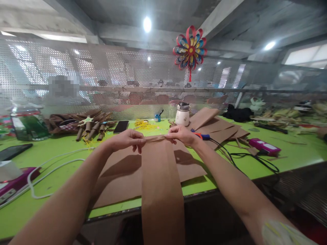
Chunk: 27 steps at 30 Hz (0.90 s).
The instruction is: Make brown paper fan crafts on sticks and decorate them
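Note:
A long strip of brown paper (160, 183) runs from the table's middle toward me and hangs over the front edge. My left hand (127, 139) pinches its far end at the left corner. My right hand (182, 134) pinches the same end at the right corner, and a narrow fold shows between the two hands. The strip lies over larger brown paper sheets (120, 173) spread on the green table (288, 153).
Behind the hands stand a white jar (182, 115), a phone (121, 126), rolled brown paper cones (92, 128) and yellow threads (144, 124). A glue gun (201, 136) with a black cable, more brown sheets (217, 131) and a pink device (264, 146) lie right. White cable (48, 170) left.

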{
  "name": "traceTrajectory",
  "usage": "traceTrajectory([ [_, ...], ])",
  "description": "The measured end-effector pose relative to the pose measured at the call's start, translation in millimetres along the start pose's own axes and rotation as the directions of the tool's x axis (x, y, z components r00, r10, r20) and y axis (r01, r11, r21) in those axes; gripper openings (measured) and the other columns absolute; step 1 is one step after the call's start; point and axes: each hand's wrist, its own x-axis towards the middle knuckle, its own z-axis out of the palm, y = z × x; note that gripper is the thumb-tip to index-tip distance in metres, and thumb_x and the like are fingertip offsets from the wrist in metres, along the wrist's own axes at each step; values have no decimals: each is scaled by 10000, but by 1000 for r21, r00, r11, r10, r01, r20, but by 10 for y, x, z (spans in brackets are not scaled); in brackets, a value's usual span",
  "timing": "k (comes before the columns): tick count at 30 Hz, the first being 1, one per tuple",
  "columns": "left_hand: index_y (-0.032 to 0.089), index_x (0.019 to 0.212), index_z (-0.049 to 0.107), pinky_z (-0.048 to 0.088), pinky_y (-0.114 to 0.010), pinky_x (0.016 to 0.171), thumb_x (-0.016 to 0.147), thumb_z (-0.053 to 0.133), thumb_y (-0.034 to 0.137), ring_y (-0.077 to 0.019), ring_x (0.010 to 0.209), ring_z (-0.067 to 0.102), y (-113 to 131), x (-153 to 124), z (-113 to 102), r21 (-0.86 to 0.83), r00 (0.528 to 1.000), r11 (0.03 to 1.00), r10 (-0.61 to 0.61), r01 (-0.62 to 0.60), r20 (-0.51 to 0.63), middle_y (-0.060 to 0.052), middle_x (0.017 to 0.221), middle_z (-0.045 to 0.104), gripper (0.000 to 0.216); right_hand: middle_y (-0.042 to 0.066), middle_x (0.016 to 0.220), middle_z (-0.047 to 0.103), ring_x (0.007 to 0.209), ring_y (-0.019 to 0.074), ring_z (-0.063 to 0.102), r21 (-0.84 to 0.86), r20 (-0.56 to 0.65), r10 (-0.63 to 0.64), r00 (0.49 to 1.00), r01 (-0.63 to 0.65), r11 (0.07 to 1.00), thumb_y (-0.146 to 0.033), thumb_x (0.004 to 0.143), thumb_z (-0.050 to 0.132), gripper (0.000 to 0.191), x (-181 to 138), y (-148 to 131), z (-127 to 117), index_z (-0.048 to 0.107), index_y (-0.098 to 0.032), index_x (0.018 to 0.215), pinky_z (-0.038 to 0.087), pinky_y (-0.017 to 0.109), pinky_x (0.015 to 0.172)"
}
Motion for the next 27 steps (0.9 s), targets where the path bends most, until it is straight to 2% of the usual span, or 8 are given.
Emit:
traceTrajectory([
  [5,132,682,588,397,-206,528,800,530,411,-100,517,532,7,-26,-17,17,998,1000,12,-11,-54,-19,573,624,308,-12,516,524,467,71,464,-13,2,14,1000,-14,1000,-352,729,639,270,4,1,1,568,-129,594,369,236,484],
  [12,126,681,580,402,-203,517,791,555,356,-92,518,536,-20,-36,-8,-94,995,995,8,-18,-100,-17,573,613,256,-2,517,519,482,83,464,10,-21,16,1000,-16,1000,-373,712,662,270,4,44,10,583,-133,619,381,241,477],
  [18,114,666,582,425,-209,526,783,570,336,-96,528,565,-61,-39,2,-178,999,984,-13,5,-45,-23,564,611,250,-5,520,520,489,82,474,55,19,19,1000,-20,998,-382,755,629,306,-17,92,-6,573,-128,595,387,244,498],
  [23,115,682,579,434,-216,520,777,578,313,-112,548,589,-101,-31,-1,-240,999,971,3,-14,-45,-22,560,605,220,17,573,549,502,96,492,193,-50,72,996,-62,979,-492,773,569,396,0,102,8,629,-107,705,405,267,507],
  [27,114,655,580,430,-221,541,767,581,281,-99,534,564,-72,-34,14,-227,997,973,12,-28,-70,-18,553,590,201,-2,535,528,495,82,452,36,-76,45,996,-42,998,-464,725,634,353,-1,54,72,621,-119,652,368,251,509],
])
